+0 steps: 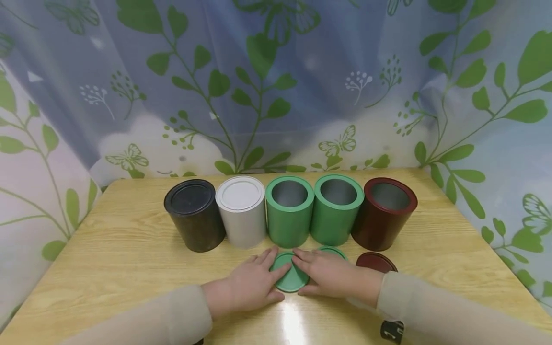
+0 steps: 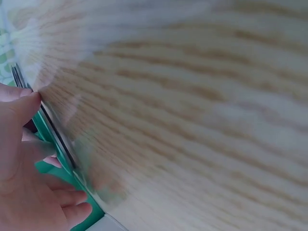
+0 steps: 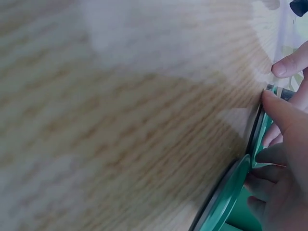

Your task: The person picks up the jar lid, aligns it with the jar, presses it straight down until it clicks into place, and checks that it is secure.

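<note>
Fingers [image 1: 281, 271] loosely spread, the left hand [image 1: 254, 282] and the right hand [image 1: 328, 274] touch a green lid [image 1: 293, 281] from either side — it sits on or just above the wooden table [image 1: 129, 268], in front of the uncovered left green can [image 1: 290, 227]. Partly hidden by the right hand is a second green lid [image 1: 335, 250], with a dark red lid [image 1: 376, 262] beside it — both before the uncovered right green can [image 1: 335, 225] and dark red can [image 1: 381, 227]. Lidded white [image 1: 243, 225] and black cans [image 1: 198, 230] stand leftward.

Pale beige sleeves [image 1: 159, 318] — long, plain
</note>
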`<control>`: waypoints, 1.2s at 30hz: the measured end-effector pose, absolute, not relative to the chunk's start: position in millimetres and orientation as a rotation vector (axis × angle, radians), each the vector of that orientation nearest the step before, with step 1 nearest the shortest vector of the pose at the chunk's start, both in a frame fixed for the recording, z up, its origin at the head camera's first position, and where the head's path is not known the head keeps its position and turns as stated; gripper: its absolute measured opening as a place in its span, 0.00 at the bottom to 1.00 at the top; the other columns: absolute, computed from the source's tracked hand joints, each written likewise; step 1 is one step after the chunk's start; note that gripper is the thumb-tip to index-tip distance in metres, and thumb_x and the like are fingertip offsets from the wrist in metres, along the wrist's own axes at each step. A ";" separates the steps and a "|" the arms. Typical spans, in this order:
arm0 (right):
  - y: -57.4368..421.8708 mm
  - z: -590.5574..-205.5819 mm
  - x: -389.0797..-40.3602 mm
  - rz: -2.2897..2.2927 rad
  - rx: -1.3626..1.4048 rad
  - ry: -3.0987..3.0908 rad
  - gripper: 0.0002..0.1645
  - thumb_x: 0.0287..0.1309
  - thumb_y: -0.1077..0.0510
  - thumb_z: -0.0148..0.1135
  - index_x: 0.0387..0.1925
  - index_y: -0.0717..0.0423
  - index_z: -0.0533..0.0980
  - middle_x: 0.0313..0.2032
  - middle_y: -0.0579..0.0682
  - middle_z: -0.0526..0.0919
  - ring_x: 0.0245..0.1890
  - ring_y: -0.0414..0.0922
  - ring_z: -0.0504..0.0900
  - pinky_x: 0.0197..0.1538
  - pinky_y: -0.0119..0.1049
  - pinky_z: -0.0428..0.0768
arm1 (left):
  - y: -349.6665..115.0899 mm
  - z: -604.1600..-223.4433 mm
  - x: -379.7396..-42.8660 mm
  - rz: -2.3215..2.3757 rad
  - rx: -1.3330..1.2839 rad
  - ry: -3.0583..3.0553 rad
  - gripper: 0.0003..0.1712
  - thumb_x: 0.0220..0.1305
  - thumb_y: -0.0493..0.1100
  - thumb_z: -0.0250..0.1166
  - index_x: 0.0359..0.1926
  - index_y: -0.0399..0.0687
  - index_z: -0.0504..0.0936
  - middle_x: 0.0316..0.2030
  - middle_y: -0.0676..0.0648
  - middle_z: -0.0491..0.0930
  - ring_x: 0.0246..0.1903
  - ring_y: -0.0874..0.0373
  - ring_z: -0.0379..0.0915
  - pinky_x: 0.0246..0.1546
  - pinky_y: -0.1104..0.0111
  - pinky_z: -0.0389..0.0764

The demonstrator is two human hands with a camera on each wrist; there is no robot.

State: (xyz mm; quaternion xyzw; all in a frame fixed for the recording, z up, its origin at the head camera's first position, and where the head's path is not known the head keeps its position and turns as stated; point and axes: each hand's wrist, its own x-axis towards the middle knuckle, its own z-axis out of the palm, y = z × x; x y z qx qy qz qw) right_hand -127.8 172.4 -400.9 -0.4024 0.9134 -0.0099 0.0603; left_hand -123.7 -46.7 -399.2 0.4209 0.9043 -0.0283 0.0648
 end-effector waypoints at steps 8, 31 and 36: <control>169.3 -398.0 -127.4 -0.067 -1.221 2.743 0.44 0.58 0.37 0.57 0.63 0.66 0.65 0.64 0.61 0.63 0.62 0.51 0.67 0.59 0.46 0.69 | -43.0 -400.4 -123.2 -0.123 1.335 2.727 0.36 0.67 0.60 0.52 0.68 0.45 0.63 0.66 0.33 0.56 0.64 0.43 0.57 0.58 0.59 0.68; 169.7 -396.4 -125.8 -0.359 -1.108 2.660 0.46 0.60 0.36 0.53 0.65 0.68 0.61 0.66 0.62 0.60 0.63 0.55 0.64 0.60 0.47 0.67 | -52.4 -406.7 -122.8 -0.141 1.491 2.759 0.31 0.72 0.55 0.45 0.64 0.38 0.67 0.64 0.42 0.65 0.62 0.44 0.61 0.61 0.61 0.63; 168.1 -392.7 -124.6 -0.467 -1.052 2.643 0.46 0.60 0.38 0.55 0.65 0.69 0.59 0.66 0.64 0.58 0.62 0.55 0.64 0.59 0.46 0.68 | -55.4 -403.9 -124.2 -0.097 1.571 2.785 0.30 0.72 0.53 0.46 0.63 0.36 0.68 0.63 0.41 0.66 0.62 0.46 0.61 0.62 0.60 0.62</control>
